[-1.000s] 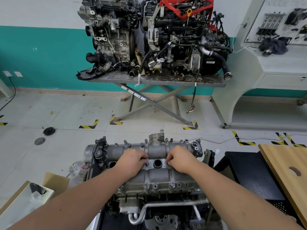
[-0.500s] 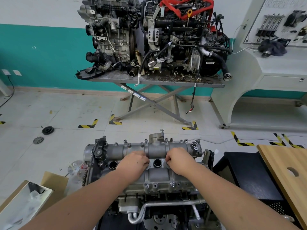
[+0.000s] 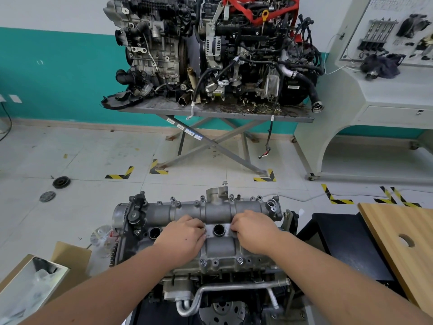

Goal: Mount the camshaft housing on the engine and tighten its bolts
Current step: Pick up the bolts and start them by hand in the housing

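L hand (image 3: 181, 235) + R hand (image 3: 254, 231) curled on camshaft housing (image 3: 220, 249), grip unclear | tile floor (image 3: 70, 148) | teal wall (image 3: 58, 73)

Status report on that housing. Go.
Both hands, left and right, curled on housing, flanking centre bore. Housing seated on engine. Nothing in the way.

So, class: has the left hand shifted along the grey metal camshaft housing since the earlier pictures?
No. The left hand stays just left of the round open bore in the grey metal camshaft housing.
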Demonstrator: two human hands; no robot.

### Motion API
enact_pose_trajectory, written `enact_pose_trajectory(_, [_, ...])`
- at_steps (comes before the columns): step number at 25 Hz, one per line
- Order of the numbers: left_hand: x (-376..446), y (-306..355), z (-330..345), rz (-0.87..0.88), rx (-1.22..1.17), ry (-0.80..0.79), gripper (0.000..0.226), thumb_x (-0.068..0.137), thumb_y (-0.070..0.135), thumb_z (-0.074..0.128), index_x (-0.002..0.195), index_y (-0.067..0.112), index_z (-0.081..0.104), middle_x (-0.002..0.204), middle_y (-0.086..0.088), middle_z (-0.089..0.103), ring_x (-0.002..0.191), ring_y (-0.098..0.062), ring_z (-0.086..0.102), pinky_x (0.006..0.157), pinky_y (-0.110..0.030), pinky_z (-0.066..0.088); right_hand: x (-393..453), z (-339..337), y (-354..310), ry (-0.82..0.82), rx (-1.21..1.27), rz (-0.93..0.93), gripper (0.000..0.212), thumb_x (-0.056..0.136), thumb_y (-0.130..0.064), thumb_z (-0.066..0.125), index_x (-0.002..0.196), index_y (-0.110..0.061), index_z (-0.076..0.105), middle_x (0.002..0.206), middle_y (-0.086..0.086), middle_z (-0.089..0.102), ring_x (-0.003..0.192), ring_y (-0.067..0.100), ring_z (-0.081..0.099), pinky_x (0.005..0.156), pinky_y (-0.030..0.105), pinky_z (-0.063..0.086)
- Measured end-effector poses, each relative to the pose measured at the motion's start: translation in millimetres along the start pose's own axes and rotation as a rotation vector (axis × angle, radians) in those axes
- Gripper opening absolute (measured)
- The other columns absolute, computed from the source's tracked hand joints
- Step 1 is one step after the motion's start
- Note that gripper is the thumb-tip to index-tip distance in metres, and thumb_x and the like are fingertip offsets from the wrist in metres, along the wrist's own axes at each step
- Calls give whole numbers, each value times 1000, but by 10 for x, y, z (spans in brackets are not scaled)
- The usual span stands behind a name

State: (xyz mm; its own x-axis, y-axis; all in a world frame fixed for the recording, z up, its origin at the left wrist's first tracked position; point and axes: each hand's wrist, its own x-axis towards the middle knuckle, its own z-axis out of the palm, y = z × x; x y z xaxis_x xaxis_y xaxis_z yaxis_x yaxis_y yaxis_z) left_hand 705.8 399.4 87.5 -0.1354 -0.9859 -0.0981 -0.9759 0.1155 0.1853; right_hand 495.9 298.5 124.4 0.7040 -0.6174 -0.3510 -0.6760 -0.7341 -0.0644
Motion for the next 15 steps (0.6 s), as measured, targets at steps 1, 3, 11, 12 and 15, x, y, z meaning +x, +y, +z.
enact_pose_trajectory(1, [-3,10,-4,2,0,-8,44,105,43,32,127,25,66,134,16,55,121,-11,44,99,-35,44,1,-15,5,-11,-22,-20,28,91,-11,46,105,-14,70,121,0,62,111,26,52,89,43,50])
enact_pose_trajectory(3, [-14,22,-6,1,-6,-11,44,105,43,32,127,25,66,134,16,55,121,-10,44,98,-36,45,-12,-27,34,-26,-58,-73,32,90,-9,46,110,-16,70,125,-1,60,113,25,49,90,42,49])
enact_pose_trajectory(11, [-39,23,23,-1,-40,44,38,103,36,40,124,19,68,128,7,61,118,-17,50,96,-39,48,-62,50,99,-3,-47,-100,46,96,-8,40,137,-17,58,145,-5,49,123,23,42,94,39,46])
enact_pose_trajectory(12, [-36,19,25,-4,-36,37,38,103,35,40,124,20,67,128,7,61,118,-17,49,96,-39,48,-52,38,77,-3,-44,-88,43,95,-7,42,132,-17,61,141,-5,51,120,23,43,92,39,46])
enact_pose_trajectory(15, [-21,25,40,-14,-48,35,38,102,35,41,123,20,69,126,7,62,119,-16,49,95,-39,48,-62,46,46,-14,-9,-63,36,93,-7,45,123,-13,64,132,-2,53,115,24,46,91,42,47])
